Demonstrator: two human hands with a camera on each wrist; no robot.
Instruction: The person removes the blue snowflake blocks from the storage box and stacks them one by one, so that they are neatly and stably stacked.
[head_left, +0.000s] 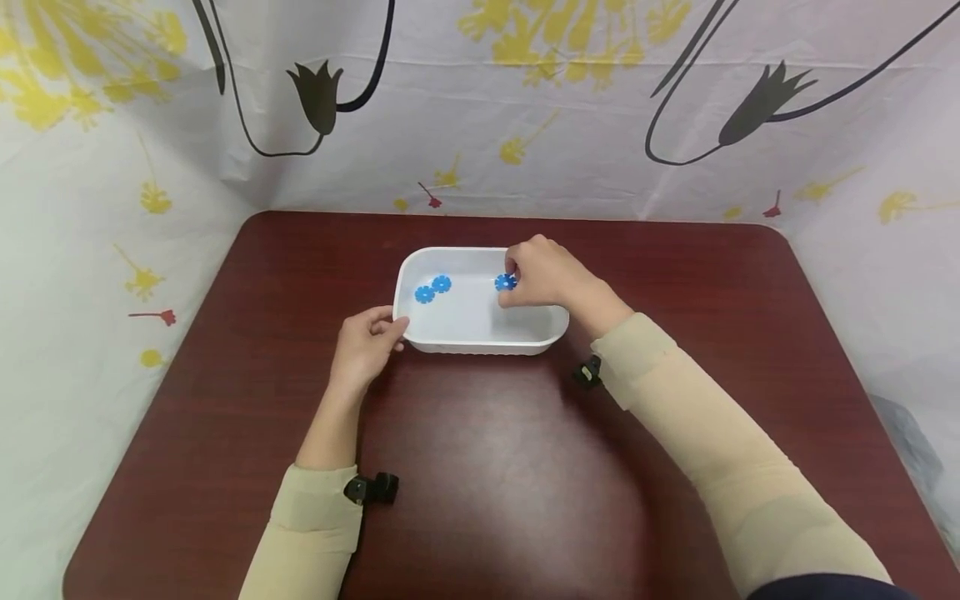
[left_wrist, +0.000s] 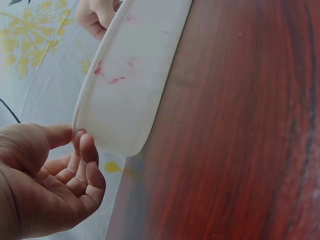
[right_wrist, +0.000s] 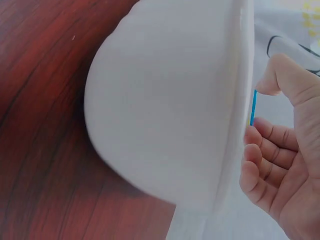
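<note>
A white oblong tray (head_left: 480, 321) with rounded corners rests on the table. Inside it, toward the left, lie two blue notched plastic discs (head_left: 424, 294), side by side. My left hand (head_left: 363, 346) pinches the tray's left rim between thumb and fingers, as the left wrist view also shows. Over the right part of the tray, my right hand (head_left: 550, 273) holds another blue notched disc (head_left: 505, 282) between thumb and fingertips. From the right wrist, that disc (right_wrist: 254, 106) appears edge-on just beyond the tray's rim, and the tray wall hides the inside.
A dark red wood-grain table (head_left: 480, 433) with rounded corners carries the tray near its far edge. Behind and beside it hangs a white cloth (head_left: 420, 100) with yellow, grey and red plant prints. Reddish smudges (left_wrist: 117, 80) mark the tray's outer wall.
</note>
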